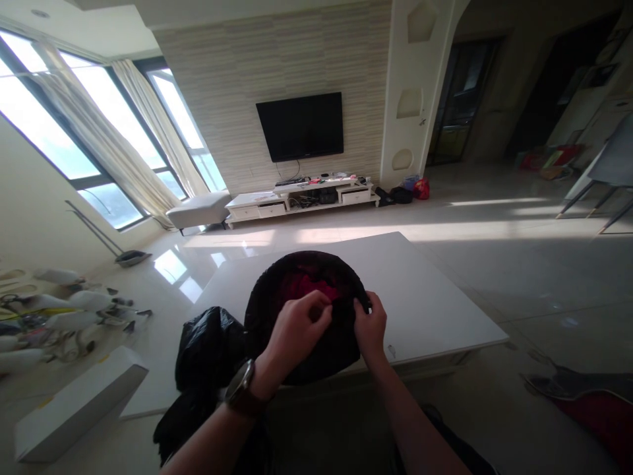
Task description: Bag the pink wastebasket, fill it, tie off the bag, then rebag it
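Observation:
A round, black, open-topped container point(316, 359), soft-looking at its edge, is in front of me at the near edge of the white table. Dark red material point(304, 285) shows inside it. My left hand point(301, 328), with a watch on its wrist, is over the opening, thumb and fingers curled into a pinch. Whatever the pinch holds is too dark to make out. At the container's right side, my right hand point(370, 326) grips the black rim between thumb and fingers. A crumpled black plastic bag point(210, 343) lies just left of the container.
The white table point(425, 297) extends beyond and right of the container. A long white box point(82, 402) stands on the floor at left, near several white objects point(74, 310). A dustpan point(132, 257), grey bench point(198, 210) and TV stand point(301, 201) are farther off.

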`<move>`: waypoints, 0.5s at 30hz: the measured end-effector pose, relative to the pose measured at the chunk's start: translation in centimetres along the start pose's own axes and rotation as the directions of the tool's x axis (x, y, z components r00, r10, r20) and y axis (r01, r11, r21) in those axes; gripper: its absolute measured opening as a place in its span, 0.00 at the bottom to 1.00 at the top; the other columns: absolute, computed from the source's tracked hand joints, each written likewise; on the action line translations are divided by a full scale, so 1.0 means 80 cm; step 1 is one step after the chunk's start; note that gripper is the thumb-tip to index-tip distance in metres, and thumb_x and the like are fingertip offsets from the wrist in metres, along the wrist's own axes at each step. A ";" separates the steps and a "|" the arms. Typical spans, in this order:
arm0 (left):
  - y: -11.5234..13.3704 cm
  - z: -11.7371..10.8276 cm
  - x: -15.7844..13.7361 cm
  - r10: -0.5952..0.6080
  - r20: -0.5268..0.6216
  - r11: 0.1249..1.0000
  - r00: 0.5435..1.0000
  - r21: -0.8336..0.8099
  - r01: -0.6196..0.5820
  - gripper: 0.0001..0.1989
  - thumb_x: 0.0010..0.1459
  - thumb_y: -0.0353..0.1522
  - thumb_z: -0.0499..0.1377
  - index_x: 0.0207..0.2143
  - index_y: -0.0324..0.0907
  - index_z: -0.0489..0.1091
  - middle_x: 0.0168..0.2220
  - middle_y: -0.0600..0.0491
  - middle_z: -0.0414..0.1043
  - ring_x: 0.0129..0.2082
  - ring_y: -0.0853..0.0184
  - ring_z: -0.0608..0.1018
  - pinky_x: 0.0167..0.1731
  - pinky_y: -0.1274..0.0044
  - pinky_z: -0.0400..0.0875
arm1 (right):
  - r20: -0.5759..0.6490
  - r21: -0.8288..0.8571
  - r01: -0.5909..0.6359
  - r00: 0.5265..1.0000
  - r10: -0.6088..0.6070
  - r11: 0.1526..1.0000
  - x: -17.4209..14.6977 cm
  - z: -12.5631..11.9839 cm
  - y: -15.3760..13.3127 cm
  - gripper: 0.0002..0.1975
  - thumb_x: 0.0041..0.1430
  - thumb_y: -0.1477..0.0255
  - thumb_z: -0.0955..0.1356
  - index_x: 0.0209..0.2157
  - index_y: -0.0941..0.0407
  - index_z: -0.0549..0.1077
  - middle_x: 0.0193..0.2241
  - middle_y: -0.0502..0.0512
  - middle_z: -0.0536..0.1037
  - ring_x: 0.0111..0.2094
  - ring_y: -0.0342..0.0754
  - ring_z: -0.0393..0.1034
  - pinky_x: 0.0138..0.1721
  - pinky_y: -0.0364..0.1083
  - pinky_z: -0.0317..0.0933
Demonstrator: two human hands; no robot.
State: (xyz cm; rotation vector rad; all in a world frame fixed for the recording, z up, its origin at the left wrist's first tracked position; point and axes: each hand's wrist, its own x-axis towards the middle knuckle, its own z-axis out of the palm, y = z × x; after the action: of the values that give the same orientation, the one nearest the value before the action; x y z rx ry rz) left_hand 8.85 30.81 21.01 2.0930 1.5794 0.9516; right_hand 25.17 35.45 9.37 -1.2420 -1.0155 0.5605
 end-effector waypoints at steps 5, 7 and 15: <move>-0.093 -0.039 -0.034 -0.061 -0.805 0.990 0.590 -0.125 -0.068 0.08 0.60 0.38 0.63 0.40 0.45 0.72 0.40 0.52 0.74 0.44 0.59 0.78 0.50 0.65 0.75 | 0.003 -0.044 -0.068 0.998 0.069 0.997 0.031 -0.012 0.012 0.15 0.53 0.58 0.70 0.36 0.55 0.76 0.34 0.58 0.78 0.38 0.56 0.69 0.43 0.53 0.61; -0.148 -0.030 -0.032 -0.389 -0.704 0.871 0.594 -0.490 -0.011 0.11 0.59 0.39 0.63 0.43 0.46 0.72 0.45 0.52 0.74 0.51 0.58 0.76 0.56 0.65 0.71 | 0.007 -0.049 -0.107 0.994 0.108 0.993 0.041 -0.015 0.018 0.17 0.50 0.57 0.71 0.36 0.55 0.77 0.35 0.59 0.79 0.38 0.57 0.70 0.43 0.54 0.62; -0.268 0.064 -0.028 -0.658 -0.171 0.451 0.733 -0.869 0.202 0.18 0.57 0.46 0.64 0.41 0.43 0.77 0.40 0.49 0.80 0.50 0.54 0.78 0.58 0.61 0.72 | 0.172 0.020 -0.243 0.956 0.236 0.970 0.063 -0.011 0.019 0.24 0.45 0.52 0.76 0.37 0.54 0.77 0.36 0.55 0.80 0.38 0.55 0.73 0.41 0.51 0.65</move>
State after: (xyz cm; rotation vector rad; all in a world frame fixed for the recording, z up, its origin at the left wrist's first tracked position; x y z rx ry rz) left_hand -3.12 36.08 3.13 0.7247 1.3529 1.6635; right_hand 28.54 39.57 9.53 -1.3065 -0.9934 0.8833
